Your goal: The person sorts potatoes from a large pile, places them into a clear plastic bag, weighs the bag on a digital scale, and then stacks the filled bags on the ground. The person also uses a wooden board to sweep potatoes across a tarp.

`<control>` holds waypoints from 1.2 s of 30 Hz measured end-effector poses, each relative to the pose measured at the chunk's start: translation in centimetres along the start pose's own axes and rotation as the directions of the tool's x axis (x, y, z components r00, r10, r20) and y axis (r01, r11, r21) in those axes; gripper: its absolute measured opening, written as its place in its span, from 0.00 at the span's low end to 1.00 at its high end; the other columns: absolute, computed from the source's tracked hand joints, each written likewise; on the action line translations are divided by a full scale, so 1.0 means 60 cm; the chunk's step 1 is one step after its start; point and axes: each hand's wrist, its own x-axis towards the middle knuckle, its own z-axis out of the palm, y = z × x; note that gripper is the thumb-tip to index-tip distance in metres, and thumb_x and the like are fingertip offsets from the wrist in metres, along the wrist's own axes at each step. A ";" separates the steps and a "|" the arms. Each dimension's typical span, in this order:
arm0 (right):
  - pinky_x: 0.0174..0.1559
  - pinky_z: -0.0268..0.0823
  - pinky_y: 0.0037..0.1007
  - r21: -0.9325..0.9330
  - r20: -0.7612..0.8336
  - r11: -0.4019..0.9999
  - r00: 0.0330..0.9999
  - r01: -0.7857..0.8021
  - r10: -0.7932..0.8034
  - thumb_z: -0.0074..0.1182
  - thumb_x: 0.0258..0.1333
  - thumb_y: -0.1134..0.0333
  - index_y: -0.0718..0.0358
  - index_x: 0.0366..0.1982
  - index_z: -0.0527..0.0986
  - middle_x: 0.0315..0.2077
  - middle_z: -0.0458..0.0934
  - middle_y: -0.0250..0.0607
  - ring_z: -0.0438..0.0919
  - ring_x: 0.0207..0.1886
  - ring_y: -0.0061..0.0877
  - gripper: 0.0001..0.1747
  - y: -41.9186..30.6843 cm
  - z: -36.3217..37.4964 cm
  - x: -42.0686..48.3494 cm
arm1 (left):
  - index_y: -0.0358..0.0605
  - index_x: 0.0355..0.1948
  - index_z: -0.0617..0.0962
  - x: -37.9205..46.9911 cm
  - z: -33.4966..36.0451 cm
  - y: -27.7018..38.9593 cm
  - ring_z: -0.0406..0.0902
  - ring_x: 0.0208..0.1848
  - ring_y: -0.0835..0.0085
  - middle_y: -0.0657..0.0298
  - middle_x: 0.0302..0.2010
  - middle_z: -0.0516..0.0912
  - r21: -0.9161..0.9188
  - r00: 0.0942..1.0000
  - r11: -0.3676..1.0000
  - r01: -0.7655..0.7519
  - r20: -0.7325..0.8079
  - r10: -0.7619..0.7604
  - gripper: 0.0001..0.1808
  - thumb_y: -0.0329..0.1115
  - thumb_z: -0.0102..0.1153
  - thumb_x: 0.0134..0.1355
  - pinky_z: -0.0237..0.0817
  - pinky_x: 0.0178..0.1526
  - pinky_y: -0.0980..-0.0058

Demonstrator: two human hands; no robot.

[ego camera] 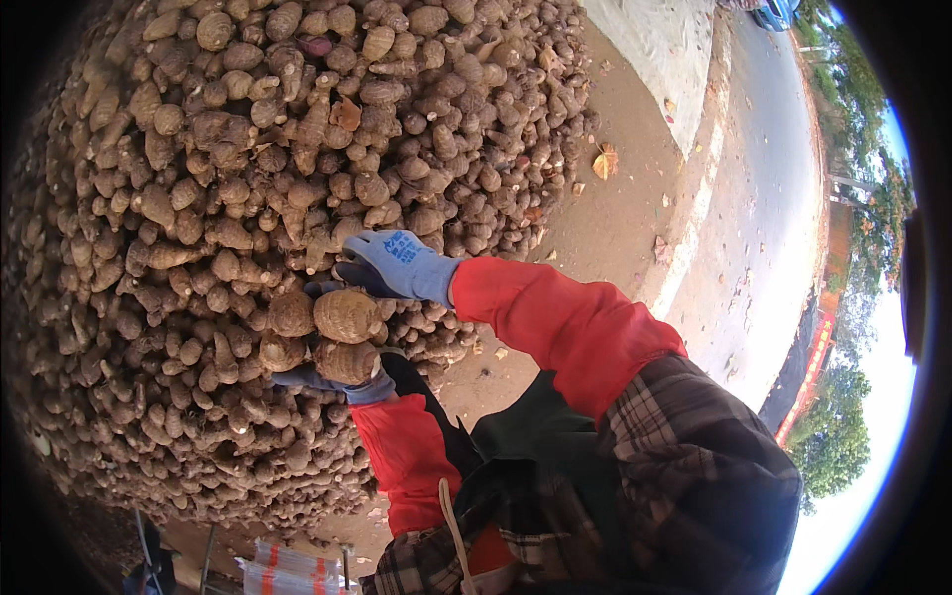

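Note:
Several large brown taro corms [347, 316] are bunched together between my two gloved hands, above a big heap of taro [223, 230]. From below in the picture, my left hand [372, 388] cups the bunch; most of its fingers are hidden under the corms. On the upper side, my right hand [398, 260] wears a light blue glove with a dark palm and printed writing. Its curled fingers lie against the bunch, partly hidden behind the corms. Red sleeve covers reach from both wrists over my plaid sleeves.
Brown ground with dry leaves [605, 161] borders the heap, and a paved road [755, 163] runs beyond it. Clear plastic bags with red stripes [286, 569] lie by metal legs at the bottom. A blue vehicle [775, 15] and a red banner [807, 379] are farther off.

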 end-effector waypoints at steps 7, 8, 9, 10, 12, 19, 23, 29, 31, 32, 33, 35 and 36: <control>0.58 0.68 0.40 -0.115 -0.667 0.990 0.745 -0.086 -0.012 0.49 0.60 0.72 0.60 0.59 0.70 0.54 0.74 0.53 0.73 0.57 0.48 0.24 0.235 -0.278 0.175 | 0.46 0.69 0.65 -0.009 0.015 0.004 0.69 0.62 0.51 0.52 0.65 0.70 -0.142 0.998 0.989 0.049 -0.025 -0.053 0.46 0.63 0.61 0.56 0.66 0.59 0.53; 0.56 0.69 0.40 -0.269 -0.712 0.955 0.693 -0.124 -0.111 0.47 0.62 0.70 0.62 0.60 0.70 0.56 0.74 0.52 0.74 0.56 0.49 0.23 0.271 -0.315 0.197 | 0.46 0.69 0.66 -0.013 0.014 0.004 0.70 0.61 0.51 0.52 0.64 0.71 -0.180 0.998 0.983 0.046 -0.033 -0.052 0.45 0.61 0.61 0.57 0.67 0.58 0.53; 0.57 0.69 0.41 -0.276 -0.696 0.932 0.717 -0.233 -0.027 0.48 0.61 0.70 0.59 0.61 0.69 0.58 0.73 0.50 0.74 0.57 0.48 0.25 0.298 -0.346 0.225 | 0.46 0.68 0.66 -0.019 0.012 0.004 0.72 0.60 0.51 0.52 0.63 0.72 -0.283 0.998 0.958 0.055 -0.027 -0.065 0.43 0.59 0.61 0.58 0.68 0.57 0.54; 0.58 0.69 0.41 -0.341 -0.682 0.893 0.731 -0.295 -0.019 0.48 0.62 0.68 0.58 0.62 0.68 0.58 0.73 0.47 0.75 0.57 0.47 0.25 0.318 -0.366 0.251 | 0.46 0.68 0.67 -0.028 0.011 0.006 0.73 0.59 0.51 0.52 0.62 0.74 -0.313 0.996 0.947 0.065 -0.038 -0.081 0.42 0.58 0.61 0.59 0.69 0.56 0.55; 0.58 0.69 0.46 -0.474 -0.550 0.798 0.833 -0.372 0.061 0.48 0.62 0.68 0.49 0.66 0.65 0.62 0.70 0.42 0.72 0.61 0.46 0.29 0.342 -0.375 0.291 | 0.47 0.67 0.68 -0.039 0.002 0.004 0.76 0.56 0.51 0.52 0.60 0.76 -0.270 0.993 0.961 0.064 -0.076 -0.088 0.38 0.54 0.62 0.61 0.70 0.54 0.56; 0.58 0.70 0.48 -0.275 -0.659 0.845 0.730 -0.459 0.182 0.57 0.57 0.70 0.57 0.51 0.75 0.61 0.63 0.55 0.69 0.60 0.51 0.18 0.393 -0.333 0.299 | 0.46 0.32 0.71 -0.031 -0.041 -0.040 0.68 0.21 0.76 0.66 0.23 0.73 -0.546 0.950 0.787 0.287 0.270 -0.160 0.24 0.58 0.54 0.63 0.60 0.22 0.72; 0.50 0.76 0.42 0.688 -0.526 0.704 0.790 0.178 0.314 0.58 0.57 0.68 0.53 0.58 0.67 0.52 0.74 0.45 0.75 0.56 0.37 0.26 0.372 -0.353 0.274 | 0.47 0.34 0.68 -0.030 -0.004 -0.031 0.67 0.23 0.75 0.66 0.25 0.72 -0.516 0.980 0.834 0.198 0.080 -0.183 0.37 0.73 0.59 0.51 0.60 0.26 0.71; 0.54 0.74 0.45 0.827 -0.509 0.379 0.841 0.416 0.186 0.53 0.64 0.63 0.59 0.51 0.74 0.43 0.76 0.35 0.77 0.51 0.35 0.15 0.154 -0.374 0.387 | 0.39 0.72 0.60 -0.024 0.050 0.016 0.76 0.38 0.62 0.50 0.45 0.80 -0.084 0.910 0.994 -0.076 -0.414 0.035 0.70 0.82 0.60 0.39 0.71 0.40 0.61; 0.48 0.75 0.41 0.555 -0.502 0.792 0.862 0.256 0.073 0.51 0.66 0.57 0.60 0.51 0.74 0.42 0.80 0.40 0.80 0.48 0.39 0.18 0.068 -0.374 0.452 | 0.39 0.71 0.61 -0.021 0.043 0.030 0.76 0.39 0.61 0.49 0.46 0.80 -0.143 0.921 0.982 -0.121 -0.385 0.057 0.70 0.83 0.60 0.39 0.71 0.40 0.61; 0.46 0.75 0.40 0.190 -0.569 0.965 0.821 0.181 -0.042 0.50 0.67 0.55 0.61 0.51 0.74 0.41 0.82 0.43 0.81 0.47 0.41 0.20 0.028 -0.369 0.486 | 0.39 0.71 0.61 -0.020 0.037 0.038 0.76 0.40 0.61 0.48 0.47 0.80 -0.230 0.959 0.966 -0.122 -0.278 0.056 0.70 0.83 0.60 0.39 0.70 0.40 0.61; 0.45 0.75 0.42 -0.262 -0.623 0.934 0.697 0.241 -0.355 0.49 0.67 0.56 0.63 0.51 0.75 0.40 0.83 0.48 0.82 0.46 0.44 0.20 -0.005 -0.345 0.511 | 0.40 0.70 0.62 -0.021 0.031 0.046 0.76 0.43 0.59 0.49 0.50 0.79 -0.301 0.986 0.947 -0.115 -0.151 0.072 0.68 0.83 0.59 0.40 0.70 0.43 0.59; 0.48 0.73 0.47 -0.559 -0.488 0.826 0.836 -0.079 -0.251 0.48 0.63 0.60 0.65 0.48 0.77 0.43 0.83 0.55 0.82 0.45 0.51 0.19 -0.067 -0.318 0.574 | 0.43 0.69 0.65 -0.028 0.021 0.064 0.76 0.50 0.55 0.50 0.55 0.78 -0.374 0.986 0.920 -0.114 -0.154 0.060 0.63 0.82 0.57 0.43 0.70 0.49 0.53; 0.47 0.74 0.46 -0.448 -0.535 0.875 0.839 -0.182 -0.099 0.51 0.60 0.56 0.65 0.44 0.80 0.42 0.83 0.55 0.82 0.46 0.50 0.20 -0.083 -0.306 0.594 | 0.45 0.68 0.66 -0.033 0.017 0.072 0.76 0.53 0.52 0.51 0.58 0.77 -0.399 0.984 0.906 -0.138 -0.159 0.080 0.61 0.82 0.56 0.45 0.70 0.51 0.50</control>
